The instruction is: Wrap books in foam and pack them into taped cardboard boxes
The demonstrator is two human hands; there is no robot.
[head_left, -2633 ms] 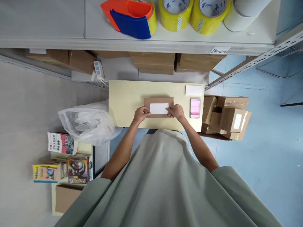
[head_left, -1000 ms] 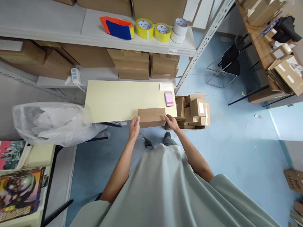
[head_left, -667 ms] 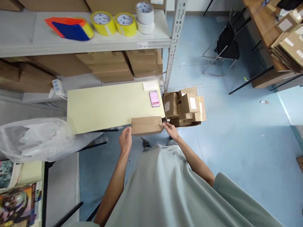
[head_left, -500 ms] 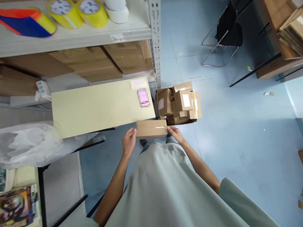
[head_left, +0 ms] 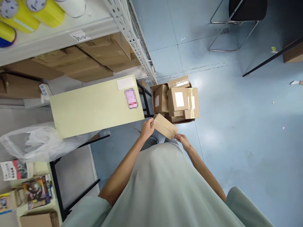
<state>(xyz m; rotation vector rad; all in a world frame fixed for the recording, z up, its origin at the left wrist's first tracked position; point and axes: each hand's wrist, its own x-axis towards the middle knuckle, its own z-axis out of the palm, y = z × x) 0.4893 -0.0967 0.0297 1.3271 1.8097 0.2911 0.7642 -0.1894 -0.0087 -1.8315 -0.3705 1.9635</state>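
A long brown cardboard box [head_left: 165,126], sealed with clear tape, is held between my two hands in front of my body. My left hand [head_left: 148,128] grips its upper left end, and my right hand [head_left: 182,140] grips its lower right end. The box slants down to the right. Just beyond it, a larger open carton [head_left: 153,105] stands on the floor, piled with several taped cardboard boxes [head_left: 179,98], some with white labels. To the left is a pale yellow tabletop [head_left: 94,107], with a blurred-out pink item [head_left: 131,98] and a white paper [head_left: 125,82] on it.
A metal shelf [head_left: 99,28] at upper left holds rolls of yellow tape [head_left: 48,14] and large cartons [head_left: 106,50]. A plastic bag [head_left: 47,142] hangs by the table's left end. Magazines [head_left: 38,190] lie lower left. A black chair [head_left: 247,9] stands at upper right.
The box has turned from level to slanting, its right end lower, and has shifted right toward the carton. Both hands have moved right with it, and the view has shifted.
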